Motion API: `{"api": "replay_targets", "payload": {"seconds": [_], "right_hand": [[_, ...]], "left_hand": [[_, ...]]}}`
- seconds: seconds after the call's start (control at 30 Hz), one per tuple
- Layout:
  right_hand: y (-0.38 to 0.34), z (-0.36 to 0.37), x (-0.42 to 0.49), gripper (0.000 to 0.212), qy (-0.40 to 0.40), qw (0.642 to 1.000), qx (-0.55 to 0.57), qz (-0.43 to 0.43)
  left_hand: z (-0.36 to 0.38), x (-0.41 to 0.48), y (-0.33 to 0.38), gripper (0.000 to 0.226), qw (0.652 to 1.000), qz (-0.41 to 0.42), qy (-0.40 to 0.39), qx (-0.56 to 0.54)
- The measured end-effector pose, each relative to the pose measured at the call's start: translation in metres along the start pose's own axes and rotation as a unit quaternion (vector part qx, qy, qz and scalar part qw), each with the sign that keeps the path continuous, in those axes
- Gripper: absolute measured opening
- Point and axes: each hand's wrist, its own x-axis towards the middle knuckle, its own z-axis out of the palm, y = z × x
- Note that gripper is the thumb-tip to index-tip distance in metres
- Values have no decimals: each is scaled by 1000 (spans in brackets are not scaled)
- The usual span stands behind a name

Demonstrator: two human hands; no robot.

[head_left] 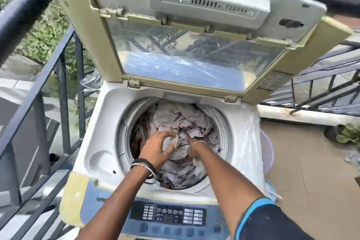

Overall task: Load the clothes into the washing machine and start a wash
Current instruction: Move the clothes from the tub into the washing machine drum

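A top-loading washing machine stands in front of me with its folding lid raised. Its drum is filled with crumpled pale grey-lilac clothes. My left hand reaches into the drum, its fingers curled around a fold of the cloth. My right hand is pushed down into the pile, and only the wrist with a thin bangle and part of the hand show. The control panel with buttons and a dark display lies at the near edge, under my forearms.
A dark metal railing runs along the left and continues behind the machine on the right. A lilac plastic tub stands against the machine's right side on a tan tiled floor. A potted plant sits at the right edge.
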Motion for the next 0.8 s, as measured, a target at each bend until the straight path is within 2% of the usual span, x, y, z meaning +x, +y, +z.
{"api": "replay_targets", "payload": {"seconds": [0.03, 0.13, 0.17, 0.23, 0.3, 0.37, 0.5, 0.67, 0.8], "right_hand": [[0, -7, -6, 52, -6, 1000, 17, 6], [-2, -22, -27, 82, -23, 999, 35, 17], [-5, -25, -38, 81, -13, 999, 37, 10], [-2, -31, -61, 62, 14, 999, 47, -10], [9, -34, -85, 49, 67, 992, 106, -29], [22, -37, -106, 44, 134, 976, 165, -44], [65, -51, -151, 33, 246, 939, 229, -73], [157, -65, -197, 24, 331, 897, 288, -59], [257, -58, -223, 16, 361, 884, 295, -24]], "left_hand": [[1, -2, 3, 42, 1000, 0, -1, -1], [3, -11, 16, 42, 1000, -4, 0, 3], [3, -13, 20, 41, 1000, -8, 3, -1], [6, -17, 31, 37, 1000, -8, 17, -15], [12, -20, 45, 36, 999, -9, 27, -21], [21, -21, 61, 40, 999, -3, 34, -22], [48, -27, 106, 30, 999, 28, 35, -30], [102, -51, 175, 44, 992, 56, 81, -79], [165, -70, 230, 46, 984, 41, 102, -138]]}}
